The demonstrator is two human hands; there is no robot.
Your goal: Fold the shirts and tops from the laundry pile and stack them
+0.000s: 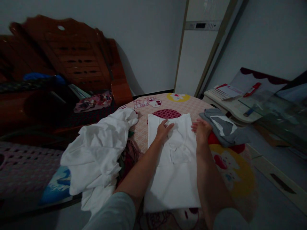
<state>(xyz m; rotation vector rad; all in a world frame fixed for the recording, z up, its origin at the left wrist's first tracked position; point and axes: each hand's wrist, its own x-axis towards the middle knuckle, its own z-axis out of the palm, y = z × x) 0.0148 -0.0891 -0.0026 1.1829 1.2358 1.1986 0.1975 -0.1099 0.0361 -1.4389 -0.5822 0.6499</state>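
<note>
A white garment [174,166] lies folded into a long strip on a round table with a patterned pink cloth [144,131]. My left hand [164,130] rests flat on the garment's far left part, fingers stretched out. At the garment's far right edge, my right hand [201,129] lies with its fingers spread, touching the fabric. Neither hand grips anything.
A heap of crumpled white cloth [98,153] lies at the table's left. A folded grey garment [222,126] sits at the far right. A dark wooden bench [72,64] stands behind on the left, a low white shelf with papers [230,95] on the right.
</note>
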